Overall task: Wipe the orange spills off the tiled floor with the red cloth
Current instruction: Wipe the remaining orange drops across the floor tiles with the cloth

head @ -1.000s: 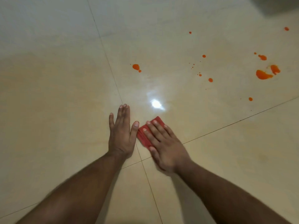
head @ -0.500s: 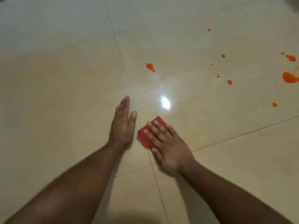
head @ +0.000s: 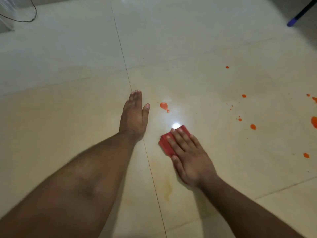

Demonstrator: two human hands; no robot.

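Observation:
My right hand lies flat on a folded red cloth, pressing it to the cream tiled floor. Only the cloth's left and far edges show past my fingers. My left hand rests flat on the floor to the left, fingers together, holding nothing. An orange spill with a small drop beside it lies just beyond the cloth. Several more orange drops are scattered to the right, with a bigger blotch cut by the right edge.
A faint yellowish smear marks the tile near my right wrist. A dark pole with a blue end leans in at the top right. A thin black cable loop and a pale object sit at the top left.
The view has tipped up and shifted, so the far floor shows. My left hand has slid forward and away from the cloth. My right hand has pushed the cloth closer to the nearest spill.

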